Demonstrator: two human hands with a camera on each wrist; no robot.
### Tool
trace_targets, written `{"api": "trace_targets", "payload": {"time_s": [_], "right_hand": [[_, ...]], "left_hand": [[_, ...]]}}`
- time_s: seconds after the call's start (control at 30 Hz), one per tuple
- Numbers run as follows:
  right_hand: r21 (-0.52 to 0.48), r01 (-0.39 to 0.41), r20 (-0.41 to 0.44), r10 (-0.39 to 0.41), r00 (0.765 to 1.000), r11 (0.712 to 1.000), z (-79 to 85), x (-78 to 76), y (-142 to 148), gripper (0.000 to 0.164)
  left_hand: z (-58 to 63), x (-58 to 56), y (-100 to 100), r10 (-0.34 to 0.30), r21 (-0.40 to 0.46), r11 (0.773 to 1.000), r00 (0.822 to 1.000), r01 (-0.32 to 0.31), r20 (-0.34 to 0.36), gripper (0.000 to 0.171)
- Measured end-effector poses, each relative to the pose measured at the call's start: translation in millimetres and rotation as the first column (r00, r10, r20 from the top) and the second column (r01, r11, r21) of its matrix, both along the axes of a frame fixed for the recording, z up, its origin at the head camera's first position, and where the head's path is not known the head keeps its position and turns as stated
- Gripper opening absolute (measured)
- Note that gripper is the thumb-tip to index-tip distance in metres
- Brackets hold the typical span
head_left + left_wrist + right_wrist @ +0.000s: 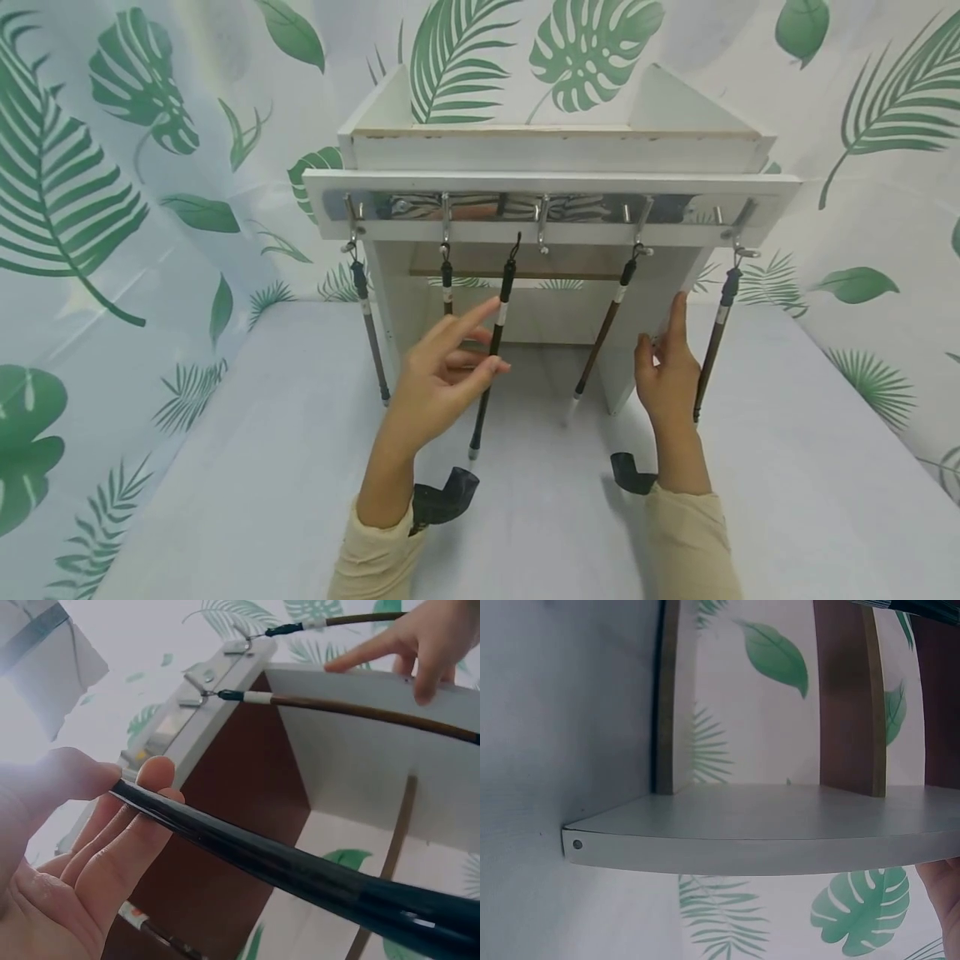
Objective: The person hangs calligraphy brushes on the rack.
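Note:
A calligraphy brush [491, 342] with a dark handle and a white band is pinched between the thumb and fingers of my left hand [438, 375]. Its loop stands just left of the middle hook [542, 225], apart from it. In the left wrist view the brush handle [285, 862] runs off to the lower right. My right hand [670, 375] grips the front edge of the white shelf's side panel [626, 375], its index finger straight. Only part of that hand [945, 900] shows in the right wrist view.
Several brushes hang by loops from hooks on the rail [555, 183], including a brown brush [606, 333] and the far right brush [716, 342]. The shelf stands on a white tabletop [285, 467] before a leaf-patterned backdrop [862, 208]. Black wrist mounts sit on both arms.

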State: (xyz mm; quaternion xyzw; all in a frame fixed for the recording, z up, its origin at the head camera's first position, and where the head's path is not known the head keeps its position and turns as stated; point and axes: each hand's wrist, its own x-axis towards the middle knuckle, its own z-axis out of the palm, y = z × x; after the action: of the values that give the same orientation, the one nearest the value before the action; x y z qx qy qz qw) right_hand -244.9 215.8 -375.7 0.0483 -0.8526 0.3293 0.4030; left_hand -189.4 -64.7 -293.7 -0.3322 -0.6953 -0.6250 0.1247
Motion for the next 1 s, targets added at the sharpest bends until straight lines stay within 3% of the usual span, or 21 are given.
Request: {"api": "trace_targets", "payload": {"time_s": [0.5, 0.77, 1.0], "right_hand": [[0.017, -0.026, 0.009, 0.026, 1.000, 1.000, -3.1, -0.9, -2, 0.071], [0.019, -0.026, -0.017, 0.026, 1.000, 0.999, 0.2, -0.5, 0, 0.070], [0.000, -0.030, -0.024, 0.030, 0.999, 1.000, -0.5, -0.9, 1, 0.070]], "left_hand": [[-10.8, -2.2, 19, -0.045, 0.025, 0.999, 0.998, 0.044, 0.037, 0.054], [-12.0, -8.5, 21, -0.052, 0.033, 0.998, 0.998, 0.052, 0.026, 0.054], [-12.3, -10.5, 23, -0.071, 0.023, 0.997, 0.996, 0.070, 0.059, 0.055]]}}
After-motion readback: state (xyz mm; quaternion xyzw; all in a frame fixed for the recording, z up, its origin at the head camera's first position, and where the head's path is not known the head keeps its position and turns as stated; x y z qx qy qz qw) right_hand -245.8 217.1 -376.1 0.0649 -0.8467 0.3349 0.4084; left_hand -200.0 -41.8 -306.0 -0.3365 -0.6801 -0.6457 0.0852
